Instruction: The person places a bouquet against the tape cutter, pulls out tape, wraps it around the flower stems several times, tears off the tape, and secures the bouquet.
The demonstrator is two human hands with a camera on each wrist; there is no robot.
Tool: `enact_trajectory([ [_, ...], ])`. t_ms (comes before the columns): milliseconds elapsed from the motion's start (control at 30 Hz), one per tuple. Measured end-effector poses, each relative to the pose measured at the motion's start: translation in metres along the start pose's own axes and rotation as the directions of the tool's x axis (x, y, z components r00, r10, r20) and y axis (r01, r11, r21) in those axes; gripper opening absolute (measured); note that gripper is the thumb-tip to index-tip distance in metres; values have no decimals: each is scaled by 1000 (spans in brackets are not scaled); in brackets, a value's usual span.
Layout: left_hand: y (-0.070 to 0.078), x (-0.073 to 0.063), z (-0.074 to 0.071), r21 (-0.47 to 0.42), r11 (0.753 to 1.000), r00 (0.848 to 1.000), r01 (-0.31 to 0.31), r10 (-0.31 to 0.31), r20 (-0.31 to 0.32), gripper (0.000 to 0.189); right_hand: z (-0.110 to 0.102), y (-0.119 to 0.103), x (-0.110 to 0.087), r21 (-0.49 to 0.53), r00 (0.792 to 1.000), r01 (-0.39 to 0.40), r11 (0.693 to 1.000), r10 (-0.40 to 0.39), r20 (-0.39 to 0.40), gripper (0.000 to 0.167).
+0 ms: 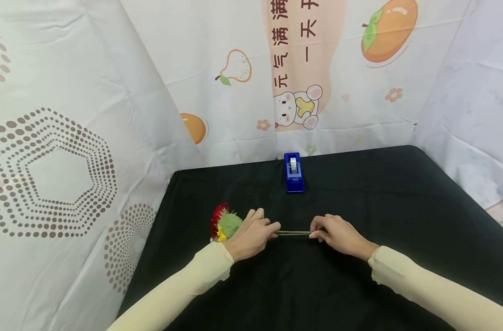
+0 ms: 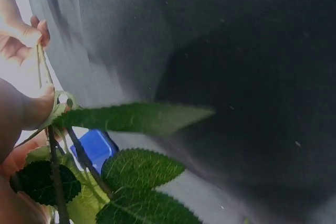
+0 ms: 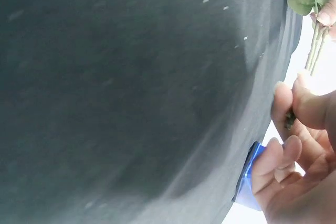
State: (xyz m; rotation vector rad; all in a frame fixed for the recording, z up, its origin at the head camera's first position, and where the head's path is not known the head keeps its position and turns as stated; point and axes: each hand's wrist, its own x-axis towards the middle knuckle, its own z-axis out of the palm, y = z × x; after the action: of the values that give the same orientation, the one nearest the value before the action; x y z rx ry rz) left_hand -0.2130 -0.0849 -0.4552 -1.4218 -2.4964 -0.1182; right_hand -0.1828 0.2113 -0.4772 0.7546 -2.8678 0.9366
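Observation:
A small bunch of flowers lies across the two hands, with red blooms (image 1: pixel 218 218) and a bit of yellow at the left end. My left hand (image 1: pixel 253 234) grips the stems just below the flower heads. Serrated green leaves (image 2: pixel 142 169) spread beside its fingers in the left wrist view. Thin green stems (image 1: pixel 294 233) run level to the right. At their far end my right hand (image 1: pixel 336 233) pinches the stem tips between thumb and fingers; the cut ends poke out beneath the thumb in the right wrist view.
A blue tape dispenser (image 1: pixel 294 172) with a roll of tape stands beyond the hands, toward the table's back edge. Black cloth (image 1: pixel 379 193) covers the table. White printed curtains (image 1: pixel 234 110) hang behind it and at both sides.

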Motion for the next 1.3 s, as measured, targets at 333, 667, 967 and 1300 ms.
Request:
enact_trajectory([
  [333, 13, 20, 9, 50, 999, 1000, -12, 10, 24, 8, -9, 15, -12, -41, 1000, 5, 999, -6, -24, 14],
  [667, 23, 34, 22, 27, 999, 1000, -19, 18, 22, 11, -15, 26, -21, -117, 999, -35, 992, 31, -35, 11],
  [967, 26, 38, 24, -5, 1000, 999, -12, 12, 53, 9, -9, 24, -22, -133, 995, -57, 990, 46, -85, 11],
  [1300, 29, 39, 29, 91, 995, 994, -33, 24, 104, 12, -5, 29, -26, -107, 991, -90, 990, 78, -112, 18],
])
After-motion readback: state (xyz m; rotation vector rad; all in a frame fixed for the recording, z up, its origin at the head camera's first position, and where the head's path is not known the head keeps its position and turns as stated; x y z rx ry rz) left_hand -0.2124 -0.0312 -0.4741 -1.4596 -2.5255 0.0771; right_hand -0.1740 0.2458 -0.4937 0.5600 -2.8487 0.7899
